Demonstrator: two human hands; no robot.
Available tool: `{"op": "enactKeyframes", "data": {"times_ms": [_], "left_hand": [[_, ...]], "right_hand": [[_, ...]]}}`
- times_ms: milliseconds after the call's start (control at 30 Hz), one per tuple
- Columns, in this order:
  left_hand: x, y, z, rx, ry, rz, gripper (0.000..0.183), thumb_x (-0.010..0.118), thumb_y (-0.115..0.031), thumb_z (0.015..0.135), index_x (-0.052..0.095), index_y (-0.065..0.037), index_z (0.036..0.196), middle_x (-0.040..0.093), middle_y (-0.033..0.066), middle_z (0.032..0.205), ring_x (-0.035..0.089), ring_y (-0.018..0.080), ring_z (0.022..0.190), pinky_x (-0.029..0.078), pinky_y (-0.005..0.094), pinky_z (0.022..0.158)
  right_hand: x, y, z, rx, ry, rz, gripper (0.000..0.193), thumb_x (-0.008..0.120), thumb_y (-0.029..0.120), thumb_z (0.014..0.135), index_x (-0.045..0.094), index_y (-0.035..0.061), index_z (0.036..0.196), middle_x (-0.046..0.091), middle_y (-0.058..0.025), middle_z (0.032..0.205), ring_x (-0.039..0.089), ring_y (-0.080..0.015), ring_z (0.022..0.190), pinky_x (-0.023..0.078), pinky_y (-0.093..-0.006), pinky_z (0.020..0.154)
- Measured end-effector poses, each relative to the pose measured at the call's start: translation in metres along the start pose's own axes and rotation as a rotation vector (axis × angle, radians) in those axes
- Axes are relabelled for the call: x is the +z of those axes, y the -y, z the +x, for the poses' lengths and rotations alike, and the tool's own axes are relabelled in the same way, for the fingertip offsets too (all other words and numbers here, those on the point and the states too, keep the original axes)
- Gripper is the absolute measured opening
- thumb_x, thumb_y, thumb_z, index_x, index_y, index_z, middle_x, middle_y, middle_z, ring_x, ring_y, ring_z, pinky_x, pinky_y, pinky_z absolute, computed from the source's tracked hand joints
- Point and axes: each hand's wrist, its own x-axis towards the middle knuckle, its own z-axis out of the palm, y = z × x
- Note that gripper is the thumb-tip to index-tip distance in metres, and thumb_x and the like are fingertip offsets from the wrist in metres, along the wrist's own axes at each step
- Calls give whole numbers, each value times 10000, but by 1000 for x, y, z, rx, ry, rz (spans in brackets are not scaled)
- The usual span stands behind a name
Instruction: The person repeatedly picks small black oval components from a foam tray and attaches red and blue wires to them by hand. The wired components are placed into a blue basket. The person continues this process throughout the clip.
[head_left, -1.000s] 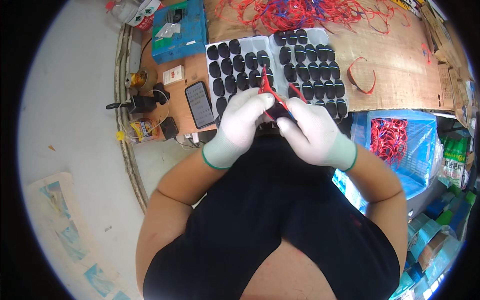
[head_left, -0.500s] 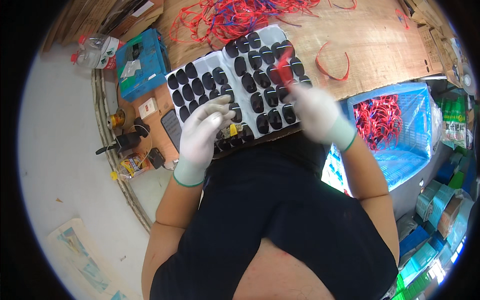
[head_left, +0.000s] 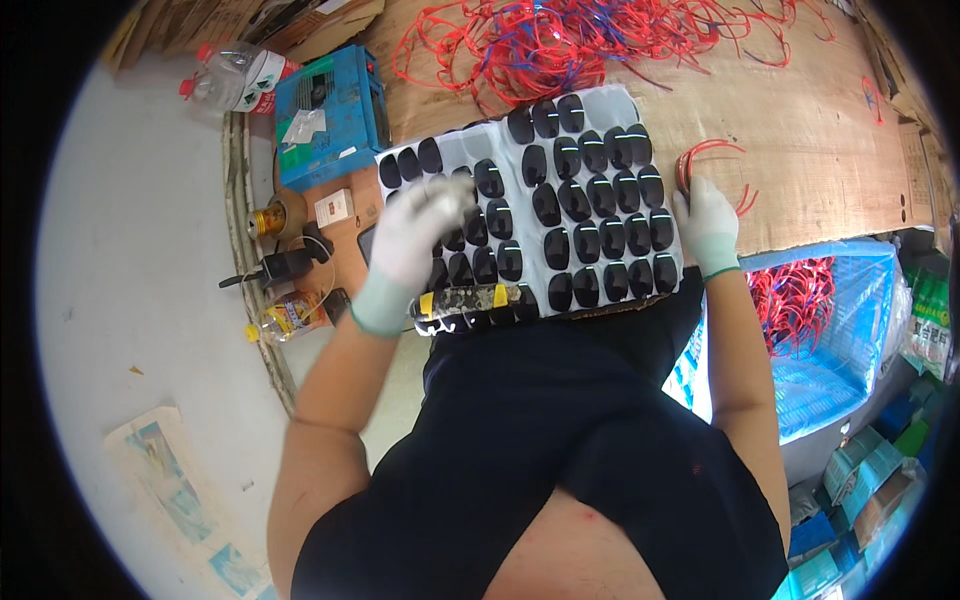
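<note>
A white sheet with rows of dark sunglass lenses lies tilted over the table's near edge and my lap. My left hand, in a white glove, hovers over its left half with fingers bent together; blur hides whatever is in them. To the right of the sheet, my gloved right hand grips a red glasses frame low over the wooden table. Red temple arms also show just beyond that hand's fingers. A strip with yellow tape crosses the sheet's lower left.
A tangled heap of red and blue glasses frames covers the table's far side. At the right, a blue crate holds more red frames. A blue box, plastic bottles and a small white carton stand at the left.
My right hand has carried the red frame from over the lenses to the table at the right. My left hand has moved up the sheet. The whole view has shifted.
</note>
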Motion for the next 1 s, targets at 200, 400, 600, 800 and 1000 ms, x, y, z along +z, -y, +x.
{"op": "enactKeyframes", "data": {"times_ms": [200,400,600,800,1000], "left_hand": [[-73,16,272,369,-398,705,525,652,-404,870,669,6,1197,679,242,1214,634,379,1176,492,418,1000],[-96,55,354,-196,-273,970,704,491,-509,932,501,1,1417,642,275,1264,595,405,1227,453,435,1045],[-60,44,284,-327,-96,197,489,663,-327,925,606,-13,1296,684,185,1168,641,309,1117,478,405,1017],[-43,20,250,-146,-333,203,579,694,-186,837,531,-33,1371,723,145,1083,695,251,1016,537,363,923],[-50,-17,212,369,-388,810,506,612,-220,848,587,-161,1349,711,128,1005,685,303,949,525,392,902]], "right_hand": [[-45,0,-2,15,130,101,380,641,309,922,585,31,1174,666,-203,1085,653,-392,1004,525,-492,842],[-91,31,-19,-81,-139,273,349,686,196,898,636,27,1199,685,-191,1082,654,-373,1021,524,-440,879],[-88,141,56,-350,-132,337,274,645,202,903,663,63,1138,674,-165,1008,645,-381,981,525,-456,838],[-93,185,109,-115,370,-126,493,666,342,868,572,80,1275,558,-196,1309,610,-374,1173,519,-474,978],[-89,175,90,-232,107,-17,340,653,260,874,593,76,1153,607,-197,1161,639,-395,1039,535,-486,878]]}}
